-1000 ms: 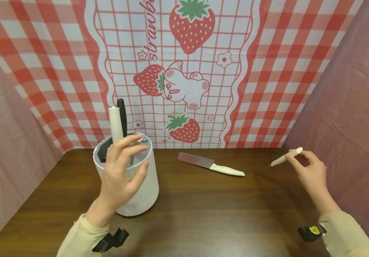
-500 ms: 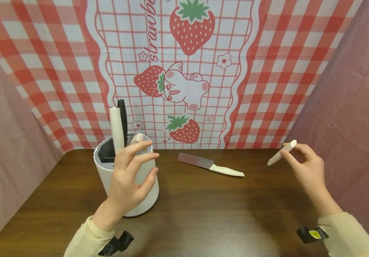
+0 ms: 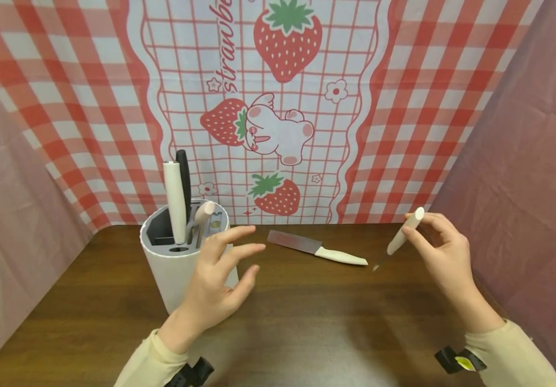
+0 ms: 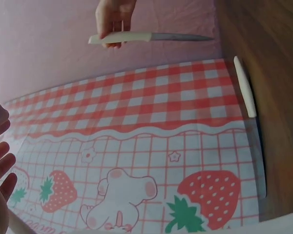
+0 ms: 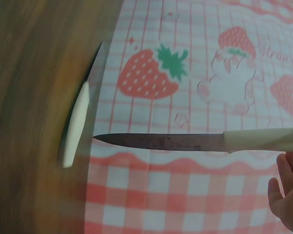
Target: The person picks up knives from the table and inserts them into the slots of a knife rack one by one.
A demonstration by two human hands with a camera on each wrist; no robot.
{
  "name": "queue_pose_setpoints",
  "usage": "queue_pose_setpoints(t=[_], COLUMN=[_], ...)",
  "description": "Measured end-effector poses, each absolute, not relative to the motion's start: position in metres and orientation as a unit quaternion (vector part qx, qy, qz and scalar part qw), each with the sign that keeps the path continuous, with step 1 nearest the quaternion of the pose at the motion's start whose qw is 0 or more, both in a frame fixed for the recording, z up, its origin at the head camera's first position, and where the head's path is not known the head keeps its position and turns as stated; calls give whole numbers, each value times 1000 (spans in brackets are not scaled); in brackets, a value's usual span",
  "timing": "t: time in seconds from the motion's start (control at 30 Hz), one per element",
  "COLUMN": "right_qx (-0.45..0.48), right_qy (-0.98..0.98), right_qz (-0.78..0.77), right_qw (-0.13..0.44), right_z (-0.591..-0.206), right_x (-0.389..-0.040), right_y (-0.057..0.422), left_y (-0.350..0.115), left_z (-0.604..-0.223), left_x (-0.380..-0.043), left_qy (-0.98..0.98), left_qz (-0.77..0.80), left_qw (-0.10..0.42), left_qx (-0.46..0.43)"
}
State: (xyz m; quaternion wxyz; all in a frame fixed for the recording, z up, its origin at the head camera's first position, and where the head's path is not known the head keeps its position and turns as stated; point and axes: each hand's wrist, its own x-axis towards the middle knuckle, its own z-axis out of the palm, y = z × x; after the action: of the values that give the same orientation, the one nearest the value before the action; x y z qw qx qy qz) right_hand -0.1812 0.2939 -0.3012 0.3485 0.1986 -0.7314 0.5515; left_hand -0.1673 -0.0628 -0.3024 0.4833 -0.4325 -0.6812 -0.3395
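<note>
1. Nearest, on the near side of the white holder [image 3: 164, 274], two cream sleeves [image 3: 510, 352] reach in over the dark wooden table [image 3: 307, 338] it stands on.
2. The left hand [image 3: 219, 279] is in front of the holder's near right side, fingers loosely spread, thumb well apart from them, holding nothing.
3. Well to the holder's right, the right hand [image 3: 444, 252] pinches the pale handle of a pointed knife [image 3: 405, 232] between thumb and fingers; its blade slants downward, on the side toward the holder.
4. In the holder's slotted top stand a tall white handle [image 3: 175, 199], a black handle [image 3: 184, 174] just behind that, and a tilted pale handle [image 3: 203, 213] farther right.
5. A broad-bladed knife [image 3: 318, 249] lies flat right of the holder, blade end toward it.
6. Behind the holder hangs a strawberry-print cloth [image 3: 280, 129] with red checks.
</note>
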Motion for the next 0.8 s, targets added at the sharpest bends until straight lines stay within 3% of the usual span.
queue_pose_setpoints(t=[0.8], right_qx=[284], right_qy=[-680], right_qz=[626], right_qw=[254], right_z=[-288], right_x=[-156], right_y=[218], left_y=[-41], left_z=[-321], left_x=[-169], left_qy=[-700], left_qz=[-417], left_qw=[384], left_qx=[-434])
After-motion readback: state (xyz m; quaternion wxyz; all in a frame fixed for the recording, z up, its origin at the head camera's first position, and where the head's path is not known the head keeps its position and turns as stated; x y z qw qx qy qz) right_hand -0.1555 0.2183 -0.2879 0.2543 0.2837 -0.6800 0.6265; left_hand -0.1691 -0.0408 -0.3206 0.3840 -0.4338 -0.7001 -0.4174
